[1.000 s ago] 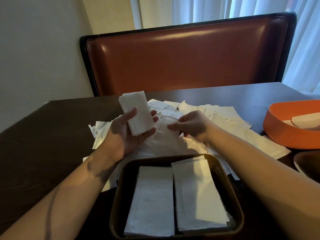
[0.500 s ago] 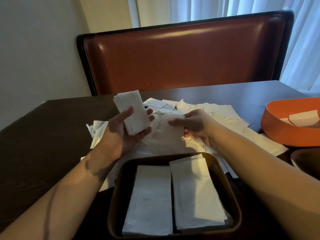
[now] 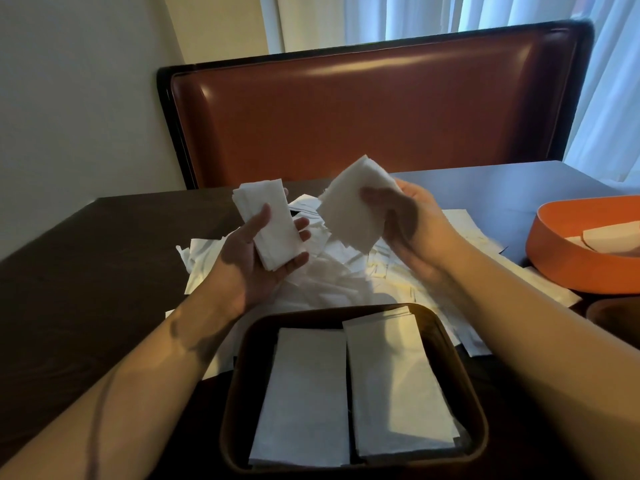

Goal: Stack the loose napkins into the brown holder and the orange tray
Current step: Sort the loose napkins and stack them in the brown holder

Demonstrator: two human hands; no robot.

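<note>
My left hand point(image 3: 258, 259) holds a small stack of folded white napkins point(image 3: 268, 223) in its palm, thumb across the front. My right hand point(image 3: 410, 223) pinches a single white napkin point(image 3: 353, 206), raised above the table beside the stack. Under both hands a pile of loose napkins point(image 3: 346, 275) is spread over the dark table. The brown holder point(image 3: 476, 407) sits nearest to me with two side-by-side stacks of napkins inside. The orange tray point(image 3: 568, 268) stands at the right edge with a few napkins in it.
A brown leather bench back point(image 3: 377, 112) rises behind the table's far edge. Part of another dark rounded dish point(image 3: 620, 317) shows at the right, below the orange tray. Bare dark table point(image 3: 90, 271) lies to the left of the pile.
My right hand has lifted a napkin off the pile and raised it towards the stack in my left hand. My left hand has held its stack nearly in place.
</note>
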